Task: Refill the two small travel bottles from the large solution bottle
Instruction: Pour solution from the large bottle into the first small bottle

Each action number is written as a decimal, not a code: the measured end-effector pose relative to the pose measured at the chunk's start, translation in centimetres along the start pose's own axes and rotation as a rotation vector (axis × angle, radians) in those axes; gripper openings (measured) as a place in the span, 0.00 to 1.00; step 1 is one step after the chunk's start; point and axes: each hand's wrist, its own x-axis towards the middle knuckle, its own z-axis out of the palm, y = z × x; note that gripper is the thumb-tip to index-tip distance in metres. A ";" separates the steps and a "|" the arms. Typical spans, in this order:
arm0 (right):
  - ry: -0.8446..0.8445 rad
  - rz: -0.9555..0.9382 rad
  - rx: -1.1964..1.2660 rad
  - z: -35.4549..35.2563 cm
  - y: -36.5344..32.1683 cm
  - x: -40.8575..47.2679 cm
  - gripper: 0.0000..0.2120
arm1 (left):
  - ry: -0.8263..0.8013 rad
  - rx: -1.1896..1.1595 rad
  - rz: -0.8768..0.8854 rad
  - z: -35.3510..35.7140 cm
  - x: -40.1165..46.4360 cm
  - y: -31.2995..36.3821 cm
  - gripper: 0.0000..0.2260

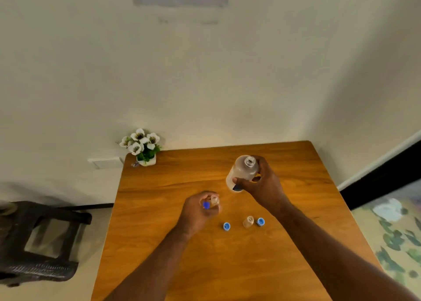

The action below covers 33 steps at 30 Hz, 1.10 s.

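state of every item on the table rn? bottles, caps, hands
Large solution bottle: uncapped, upright, gripped by right hand.
Small bottle in left hand: open, held above table, fill level unclear.
Left hand: closed on that bottle, also holding a blue cap.
Second small bottle: uncapped, standing on table.
Blue cap, middle: off, lying on table.
Blue cap, right: off, beside second small bottle.
Flower pot: upright, far corner.

— What did I have behind the wooden table (227,266)?
— A plain cream wall (205,72), a potted white flower (142,146) at the far corner, and a dark wicker chair (38,239) left.
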 end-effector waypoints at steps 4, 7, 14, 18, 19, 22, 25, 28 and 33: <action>0.022 -0.111 0.048 -2.3 -3.2 1.0 0.34 | 0.110 -0.205 0.080 -2.9 0.7 5.5 0.18; 0.029 -0.183 0.098 -5.0 -6.2 1.7 0.33 | 0.182 -0.337 0.187 -4.9 0.8 10.4 0.18; 0.090 -0.405 0.039 -12.1 -13.9 2.4 0.30 | 0.231 -0.565 0.365 -8.5 -1.4 23.0 0.08; 0.092 -0.505 -0.058 -15.6 -18.0 2.0 0.28 | 0.215 -0.568 0.413 -9.5 -3.4 28.6 0.09; 0.094 -0.534 -0.086 -16.3 -18.8 1.8 0.28 | 0.214 -0.554 0.427 -9.6 -4.0 29.8 0.09; 0.106 -0.614 -0.159 -18.1 -21.2 1.2 0.30 | 0.225 -0.533 0.455 -9.8 -5.6 32.7 0.08; 0.108 -0.692 -0.216 -19.9 -23.2 0.6 0.32 | 0.230 -0.529 0.467 -9.9 -6.8 34.7 0.07; 0.112 -0.734 -0.288 -21.2 -24.4 0.1 0.33 | 0.215 -0.493 0.494 -9.9 -7.9 35.9 0.05; 0.151 -0.769 -0.387 -22.6 -25.4 -0.4 0.33 | 0.216 -0.476 0.532 -10.0 -9.0 37.2 0.08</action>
